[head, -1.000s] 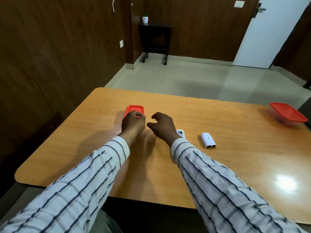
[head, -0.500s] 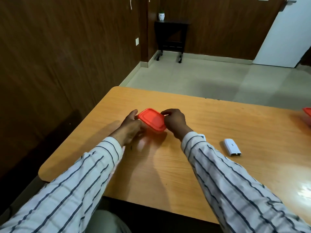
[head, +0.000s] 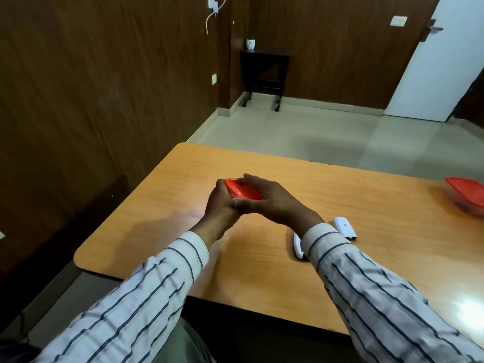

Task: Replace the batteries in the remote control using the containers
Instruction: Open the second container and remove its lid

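A small container with a red lid [head: 239, 190] is held above the wooden table [head: 340, 203], tilted. My left hand [head: 222, 205] grips its near left side from below. My right hand [head: 269, 196] lies over its top and right side, fingers curled on the lid. The container's clear body is hidden by both hands. The white remote control [head: 297, 246] lies on the table, partly behind my right sleeve. Its white battery cover [head: 345, 228] lies separately just to the right.
A second container with a red lid [head: 467, 195] stands at the table's far right edge. The table's left and near edges are close to my arms. A dark side table [head: 264, 72] with a small pot stands by the far wall.
Both hands have lifted the red-lidded container off the table and closed around it; my right hand now covers its top. The camera has shifted, showing more of the room.
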